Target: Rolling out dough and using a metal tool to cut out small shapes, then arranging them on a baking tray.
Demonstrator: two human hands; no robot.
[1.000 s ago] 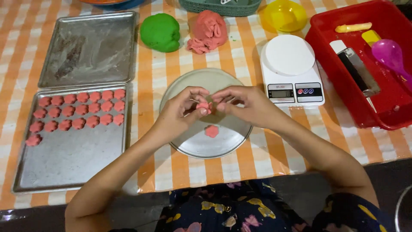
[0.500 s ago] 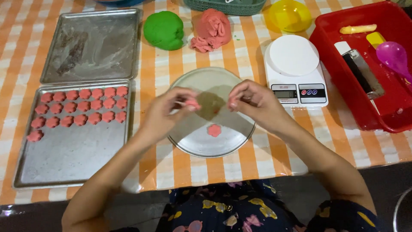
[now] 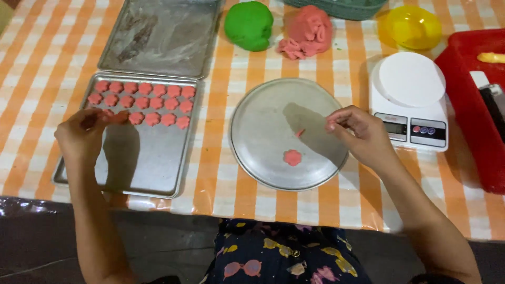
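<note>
Two hands: apart, over separate trays.
Left hand (image 3: 84,134): pinching pink flower piece (image 3: 117,117) over baking tray (image 3: 152,173).
Right hand (image 3: 360,131): fingertips pinched together above round plate (image 3: 263,113); pink scrap (image 3: 300,133) just beside.

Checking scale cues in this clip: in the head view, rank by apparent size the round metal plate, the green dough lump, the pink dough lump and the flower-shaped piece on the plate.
1. Round metal plate
2. Pink dough lump and green dough lump: look alike, not ranked
3. Flower-shaped piece
</note>
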